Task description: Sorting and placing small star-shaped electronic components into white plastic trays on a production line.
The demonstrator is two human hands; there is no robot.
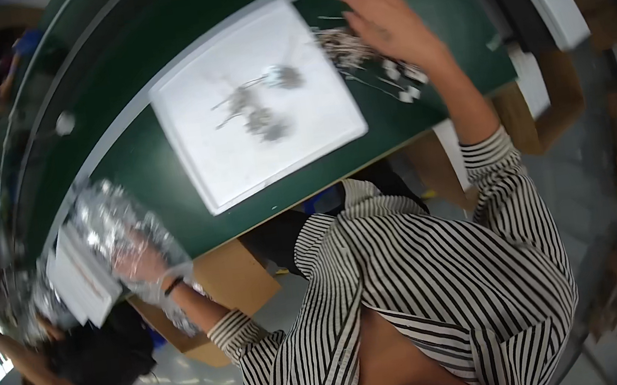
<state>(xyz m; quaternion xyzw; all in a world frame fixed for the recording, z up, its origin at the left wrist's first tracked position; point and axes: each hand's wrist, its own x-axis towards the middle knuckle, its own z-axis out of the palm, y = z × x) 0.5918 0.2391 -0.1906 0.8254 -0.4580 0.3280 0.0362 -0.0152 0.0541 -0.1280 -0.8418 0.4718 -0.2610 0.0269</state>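
Note:
My left hand (142, 262) is in among the clear, crinkled plastic of a bag (112, 210) at the table's left end. The plastic and blur hide its fingers, so I cannot tell whether it grips anything. Palm down, my right hand (392, 29) is stretched out at the far right, over the edge of a heap of thin leads with small white ends (344, 47). Its fingers are extended and nothing shows in them. Between the hands lies a white tray (224, 176), with small clusters of silvery-grey parts (266, 120) on it, blurred.
The green table (470, 31) ends just in front of me. White boxes (82, 277) stand at its left end. Open cardboard boxes (246, 278) sit below the front edge, left and right (564, 92). Another person (86, 370) is at the lower left.

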